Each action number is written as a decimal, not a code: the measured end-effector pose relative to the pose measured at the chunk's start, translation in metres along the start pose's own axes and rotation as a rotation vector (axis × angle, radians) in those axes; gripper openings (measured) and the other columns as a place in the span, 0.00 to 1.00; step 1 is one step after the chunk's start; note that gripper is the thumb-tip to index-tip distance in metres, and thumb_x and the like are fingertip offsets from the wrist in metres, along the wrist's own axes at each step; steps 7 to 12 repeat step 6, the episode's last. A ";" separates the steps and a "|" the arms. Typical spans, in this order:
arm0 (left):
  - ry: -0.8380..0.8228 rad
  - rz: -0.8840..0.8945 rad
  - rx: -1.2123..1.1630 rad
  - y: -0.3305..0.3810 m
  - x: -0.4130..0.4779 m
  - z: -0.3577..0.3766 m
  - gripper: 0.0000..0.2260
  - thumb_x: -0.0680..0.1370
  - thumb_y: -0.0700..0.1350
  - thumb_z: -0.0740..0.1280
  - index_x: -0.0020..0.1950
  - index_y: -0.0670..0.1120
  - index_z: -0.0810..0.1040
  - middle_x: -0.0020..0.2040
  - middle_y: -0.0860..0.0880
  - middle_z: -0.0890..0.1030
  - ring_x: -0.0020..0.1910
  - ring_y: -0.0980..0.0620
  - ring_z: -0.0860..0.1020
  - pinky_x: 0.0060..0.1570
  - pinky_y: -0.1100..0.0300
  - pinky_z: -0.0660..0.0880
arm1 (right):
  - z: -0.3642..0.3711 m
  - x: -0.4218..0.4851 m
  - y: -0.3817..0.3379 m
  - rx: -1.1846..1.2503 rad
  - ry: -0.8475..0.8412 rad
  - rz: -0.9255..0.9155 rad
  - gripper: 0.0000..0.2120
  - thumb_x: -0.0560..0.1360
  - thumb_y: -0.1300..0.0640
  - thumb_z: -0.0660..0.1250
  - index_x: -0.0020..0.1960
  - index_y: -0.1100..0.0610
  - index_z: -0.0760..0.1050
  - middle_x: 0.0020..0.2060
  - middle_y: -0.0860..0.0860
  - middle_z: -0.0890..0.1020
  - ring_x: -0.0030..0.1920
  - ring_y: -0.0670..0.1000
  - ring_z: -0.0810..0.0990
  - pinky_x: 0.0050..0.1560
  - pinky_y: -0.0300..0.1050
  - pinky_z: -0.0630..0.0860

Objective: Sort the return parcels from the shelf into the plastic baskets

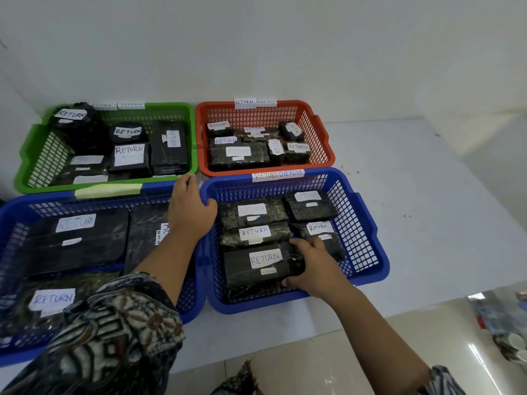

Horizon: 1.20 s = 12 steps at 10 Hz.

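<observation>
Right hand (312,269) was in the near-right blue basket (368,223), thumb and fingers clamped on the right end of the nearest parcel (256,269), a black-wrapped block with a white "RETURN" label. The parcel lay flat against the basket's front wall, apparently being seated, not lifted; which of the two cannot be told for certain.

Left hand (189,209) rested on that basket's left rim, thumb hooked over the edge on the inside, the fingers curled together on the outside, bracing the basket where it met the big blue basket (17,212) on the left.

Judgement on doing this step well: keep the left hand bracing so the basket does not slide on the white table (427,195). Press the parcel down flat and square with the two parcels (255,223) behind it, label up so "RETURN" stays readable. Release only once it sits level and is not tipped against the mesh wall.

Farther back, the green basket (31,143) and the orange basket (322,129) stood against the wall, each holding labelled black parcels. All four baskets looked well filled. The shelf was not in view.
</observation>
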<state>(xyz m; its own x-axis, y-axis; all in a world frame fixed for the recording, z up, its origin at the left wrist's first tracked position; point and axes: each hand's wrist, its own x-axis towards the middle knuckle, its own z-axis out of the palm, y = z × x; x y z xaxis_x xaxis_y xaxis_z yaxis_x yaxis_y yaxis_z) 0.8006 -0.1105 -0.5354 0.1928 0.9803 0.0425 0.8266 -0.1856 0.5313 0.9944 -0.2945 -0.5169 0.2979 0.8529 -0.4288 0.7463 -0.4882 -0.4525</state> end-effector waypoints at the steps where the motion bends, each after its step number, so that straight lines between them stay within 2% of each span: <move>1: 0.005 0.003 0.002 0.000 -0.001 0.000 0.30 0.77 0.47 0.63 0.75 0.39 0.55 0.75 0.44 0.57 0.74 0.46 0.56 0.70 0.49 0.61 | 0.000 0.000 0.002 0.042 -0.009 -0.005 0.43 0.65 0.51 0.78 0.74 0.47 0.60 0.67 0.51 0.62 0.64 0.54 0.71 0.65 0.48 0.71; 3: -0.004 0.026 0.025 0.000 0.000 -0.001 0.30 0.77 0.48 0.63 0.74 0.38 0.56 0.74 0.44 0.58 0.73 0.46 0.57 0.70 0.51 0.60 | -0.003 -0.002 0.005 0.033 0.022 -0.013 0.38 0.69 0.50 0.75 0.73 0.48 0.60 0.68 0.51 0.65 0.64 0.53 0.72 0.64 0.49 0.72; 5: -0.113 0.068 0.048 -0.002 0.003 -0.012 0.30 0.78 0.51 0.61 0.74 0.37 0.56 0.75 0.42 0.57 0.74 0.45 0.56 0.71 0.48 0.58 | -0.008 -0.013 0.006 -0.008 0.100 0.007 0.27 0.73 0.50 0.70 0.69 0.50 0.65 0.64 0.51 0.73 0.62 0.51 0.73 0.60 0.47 0.73; 6: -0.128 0.126 0.090 -0.006 0.001 -0.023 0.27 0.79 0.51 0.59 0.74 0.38 0.58 0.74 0.42 0.59 0.74 0.44 0.57 0.71 0.47 0.58 | 0.001 -0.026 0.001 -0.049 0.166 0.022 0.24 0.74 0.47 0.68 0.67 0.50 0.68 0.64 0.49 0.72 0.61 0.51 0.74 0.59 0.49 0.74; 12: -0.128 0.126 0.090 -0.006 0.001 -0.023 0.27 0.79 0.51 0.59 0.74 0.38 0.58 0.74 0.42 0.59 0.74 0.44 0.57 0.71 0.47 0.58 | 0.001 -0.026 0.001 -0.049 0.166 0.022 0.24 0.74 0.47 0.68 0.67 0.50 0.68 0.64 0.49 0.72 0.61 0.51 0.74 0.59 0.49 0.74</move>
